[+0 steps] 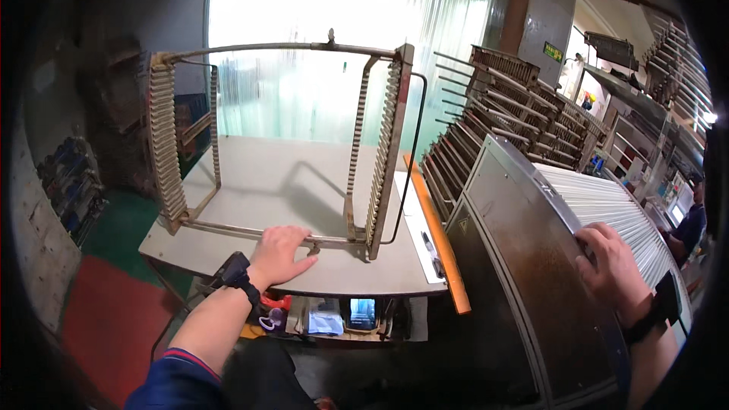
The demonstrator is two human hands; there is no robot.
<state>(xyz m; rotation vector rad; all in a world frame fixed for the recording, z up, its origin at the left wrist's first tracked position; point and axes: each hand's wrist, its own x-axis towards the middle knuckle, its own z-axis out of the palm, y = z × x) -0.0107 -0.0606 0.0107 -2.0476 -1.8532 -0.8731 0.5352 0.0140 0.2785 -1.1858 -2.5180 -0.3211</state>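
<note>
A slotted metal rack (392, 144) stands upright on the pale table (364, 277), its two toothed sides joined by bars at top and bottom. My left hand (282, 257) lies over the rack's lower front bar at the table's near side, thumb spread away from the fingers. To the right, my right hand (611, 262) is curled over the top edge of a metal-sided conveyor machine (524, 258). The fingertips on its far side are partly hidden. White rollers or slats (607, 197) run along the top of the machine beyond this hand.
An orange strip (440, 239) and a white sheet with a pen (433, 254) lie along the table's right side. Similar racks (493, 118) are stacked behind the machine. Packets (325, 319) sit on a shelf under the table. A clear strip curtain (288, 91) hangs behind. A person (687, 220) is far right.
</note>
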